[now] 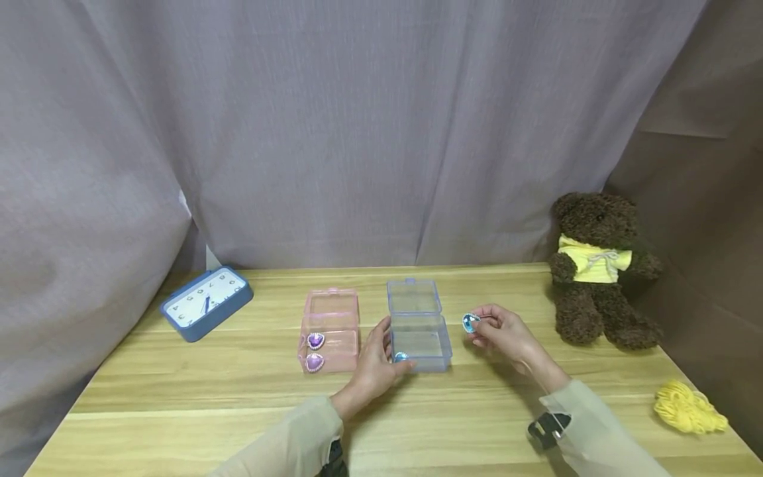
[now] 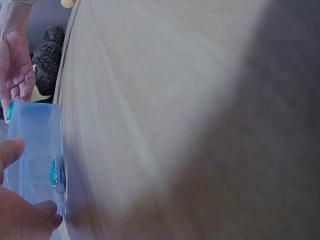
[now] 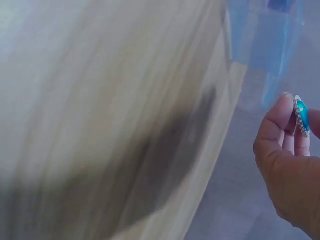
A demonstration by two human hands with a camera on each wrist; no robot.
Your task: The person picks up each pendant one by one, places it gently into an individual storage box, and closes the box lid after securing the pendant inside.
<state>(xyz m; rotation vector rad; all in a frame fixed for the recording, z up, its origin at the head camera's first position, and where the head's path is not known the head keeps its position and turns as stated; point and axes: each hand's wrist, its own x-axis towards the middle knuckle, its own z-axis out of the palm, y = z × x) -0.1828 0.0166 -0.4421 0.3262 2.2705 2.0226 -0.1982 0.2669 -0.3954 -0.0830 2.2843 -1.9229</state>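
Observation:
A clear blue plastic box (image 1: 421, 338) stands on the table with its lid tipped back. My left hand (image 1: 374, 366) grips the box's left side, thumb at the front wall and fingers along the side. One blue gem (image 1: 401, 357) with a beaded rim lies inside at the front left; it shows through the wall in the left wrist view. To the right of the box, my right hand (image 1: 503, 334) pinches a second blue gem (image 1: 470, 322) between thumb and fingers, above the table. The left wrist view cuts off part of the left hand (image 2: 25, 210).
Left of the blue box is an open pink box (image 1: 342, 344) holding two purple heart gems (image 1: 314, 351). A blue clock (image 1: 208, 303) lies at the back left. A brown teddy bear (image 1: 599, 311) sits at the back right, with yellow yarn (image 1: 689, 409) near the right edge.

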